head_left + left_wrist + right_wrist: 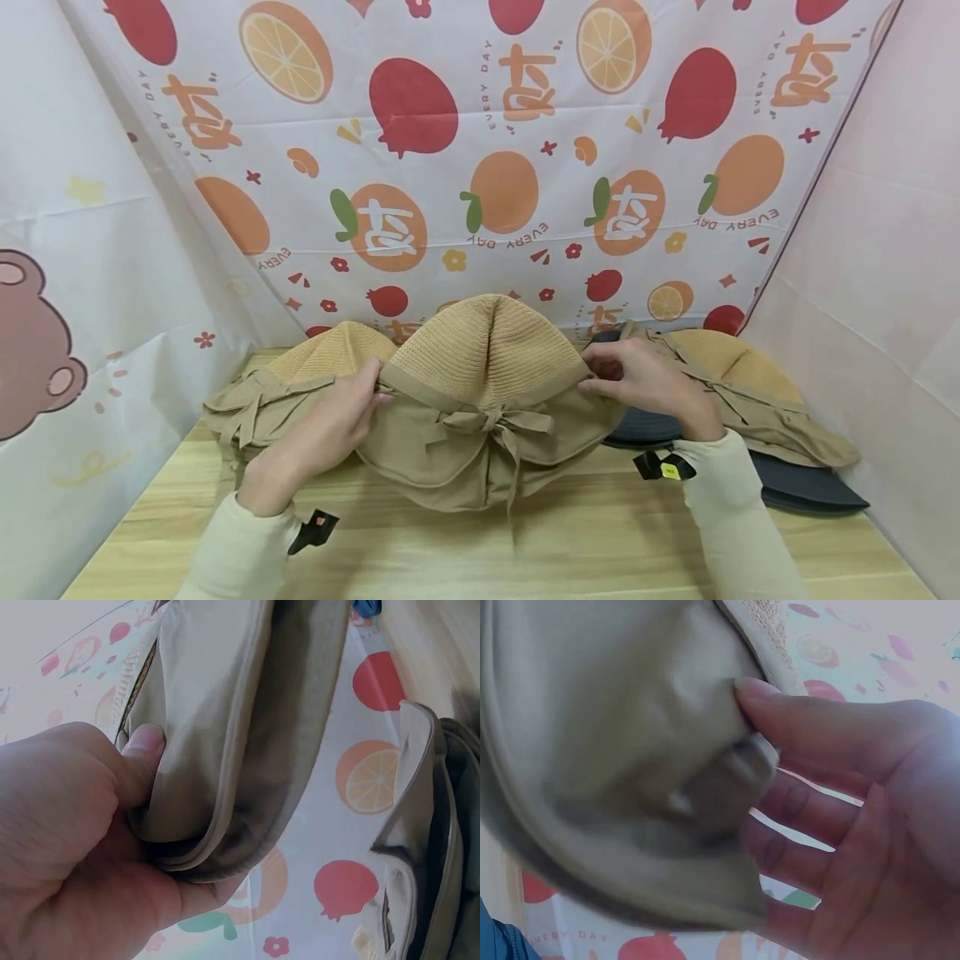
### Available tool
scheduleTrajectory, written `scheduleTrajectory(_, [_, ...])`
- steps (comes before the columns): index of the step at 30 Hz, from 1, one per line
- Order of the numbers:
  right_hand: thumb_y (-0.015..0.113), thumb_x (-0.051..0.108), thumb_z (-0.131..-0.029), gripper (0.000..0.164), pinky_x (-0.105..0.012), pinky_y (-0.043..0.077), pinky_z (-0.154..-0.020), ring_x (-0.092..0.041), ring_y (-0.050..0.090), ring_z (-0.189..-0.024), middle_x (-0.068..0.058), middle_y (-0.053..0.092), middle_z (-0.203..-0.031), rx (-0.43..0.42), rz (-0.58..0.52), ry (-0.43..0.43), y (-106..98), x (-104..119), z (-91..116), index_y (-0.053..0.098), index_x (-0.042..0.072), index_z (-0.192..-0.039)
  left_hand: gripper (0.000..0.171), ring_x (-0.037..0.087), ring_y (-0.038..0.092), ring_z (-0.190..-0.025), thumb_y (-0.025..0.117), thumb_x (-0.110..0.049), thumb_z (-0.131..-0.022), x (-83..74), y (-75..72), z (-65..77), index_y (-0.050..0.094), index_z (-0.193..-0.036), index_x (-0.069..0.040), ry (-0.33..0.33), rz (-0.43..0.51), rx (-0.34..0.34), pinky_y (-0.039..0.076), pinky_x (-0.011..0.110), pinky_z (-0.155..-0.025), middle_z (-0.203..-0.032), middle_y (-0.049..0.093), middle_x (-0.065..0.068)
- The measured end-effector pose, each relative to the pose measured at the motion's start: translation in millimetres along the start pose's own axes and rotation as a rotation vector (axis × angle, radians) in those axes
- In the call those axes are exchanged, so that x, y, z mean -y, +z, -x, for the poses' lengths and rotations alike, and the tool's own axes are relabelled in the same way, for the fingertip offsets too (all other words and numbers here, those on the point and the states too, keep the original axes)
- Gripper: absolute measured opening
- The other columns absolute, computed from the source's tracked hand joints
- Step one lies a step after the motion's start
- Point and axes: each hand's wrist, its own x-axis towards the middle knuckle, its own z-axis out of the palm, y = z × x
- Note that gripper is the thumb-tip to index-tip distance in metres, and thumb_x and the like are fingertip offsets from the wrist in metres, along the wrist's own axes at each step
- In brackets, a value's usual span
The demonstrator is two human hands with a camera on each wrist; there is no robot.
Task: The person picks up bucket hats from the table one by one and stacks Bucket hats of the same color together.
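Pinching the hat at opposite sides, the left hand and right hand hold it between them, its long axis running crosswise from grip to grip.

Fruit-print cloth behind wood-grain tabletop; bear-print drape left, pale sheet right.
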Motion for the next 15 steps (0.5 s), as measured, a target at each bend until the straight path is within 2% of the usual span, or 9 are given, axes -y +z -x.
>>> scheduleTrajectory(4, [0.078,0.021,-0.093,0.018,-0.023,0.057,-0.07,-0.004,0.069,-0.079,0.005,0.076,-0.091,0.031,-0.017,0.014,2,-2,-1,0.076,0.014,-0.11,0.022,0.014,0.062,-0.08,0.06,0.01,-0.096,3.4,-4.8,0.7,0.047,-0.105,-0.004,-0.009,-0.035,-0.018,0.053,0.031,-0.067,-0.089,0.065,0.004])
scheduleTrajectory(6, [0.08,0.019,-0.092,0.022,-0.023,0.056,-0.069,-0.007,0.068,-0.079,0.004,0.075,-0.091,0.053,-0.029,0.035,2,-3,-2,0.076,0.012,-0.112,0.021,0.011,0.052,-0.075,0.061,0.009,-0.096,5.6,-6.6,0.7,0.048,-0.104,-0.005,-0.006,-0.04,-0.028,0.046,0.028,-0.064,-0.085,0.06,0.001])
scheduleTrajectory(8, [0.08,0.019,-0.091,0.026,-0.023,0.055,-0.068,-0.01,0.065,-0.079,0.003,0.073,-0.092,0.082,-0.039,0.051,3,-4,-2,0.075,0.011,-0.115,0.022,0.01,0.051,-0.075,0.061,0.01,-0.096,7.7,-8.2,1.4,0.048,-0.104,-0.005,0.0,-0.038,-0.036,0.045,0.027,-0.064,-0.086,0.06,0.0])
scheduleTrajectory(9, [0.081,0.018,-0.09,0.027,-0.024,0.054,-0.068,-0.011,0.064,-0.079,0.003,0.072,-0.092,0.095,-0.038,0.057,4,-5,-2,0.075,0.01,-0.116,0.022,0.01,0.051,-0.076,0.061,0.011,-0.095,8.5,-9.1,1.7,0.049,-0.105,-0.005,0.001,-0.04,-0.037,0.046,0.027,-0.065,-0.086,0.061,0.0])
scheduleTrajectory(11, [0.081,0.017,-0.089,0.028,-0.024,0.053,-0.068,-0.012,0.062,-0.079,0.003,0.07,-0.092,0.109,-0.031,0.059,5,-6,-3,0.074,0.01,-0.116,0.025,0.011,0.061,-0.082,0.06,0.013,-0.094,9.6,-11.1,3.1,0.049,-0.108,-0.005,-0.01,-0.033,-0.028,0.052,0.031,-0.069,-0.093,0.068,0.003])
scheduleTrajectory(15, [0.08,0.012,-0.091,0.024,-0.025,0.055,-0.07,-0.01,0.064,-0.082,0.001,0.072,-0.096,0.087,-0.015,0.039,7,-8,-3,0.075,0.01,-0.114,0.027,0.022,0.073,-0.1,0.058,0.015,-0.094,10.2,-16.0,5.7,0.05,-0.112,-0.004,-0.047,-0.04,-0.004,0.057,0.039,-0.078,-0.104,0.074,0.01])
